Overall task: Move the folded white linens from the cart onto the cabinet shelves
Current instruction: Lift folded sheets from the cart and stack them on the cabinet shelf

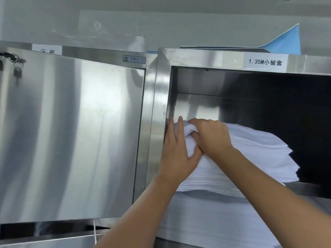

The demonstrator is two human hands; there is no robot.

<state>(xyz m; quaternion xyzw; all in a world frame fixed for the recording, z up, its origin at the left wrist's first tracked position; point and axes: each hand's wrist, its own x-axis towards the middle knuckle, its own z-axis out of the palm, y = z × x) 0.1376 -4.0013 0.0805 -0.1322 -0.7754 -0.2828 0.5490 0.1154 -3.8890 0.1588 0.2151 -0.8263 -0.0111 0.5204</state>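
Both hands on folded linens (250, 154) (cabinet shelf (304, 187))

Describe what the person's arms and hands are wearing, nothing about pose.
Nothing is worn that shows: the left hand and right hand have no gloves, rings or watch, and both forearms are uncovered to the frame edge, with no sleeve in view.

Pale wall (161, 24) above closed steel door (71, 140)
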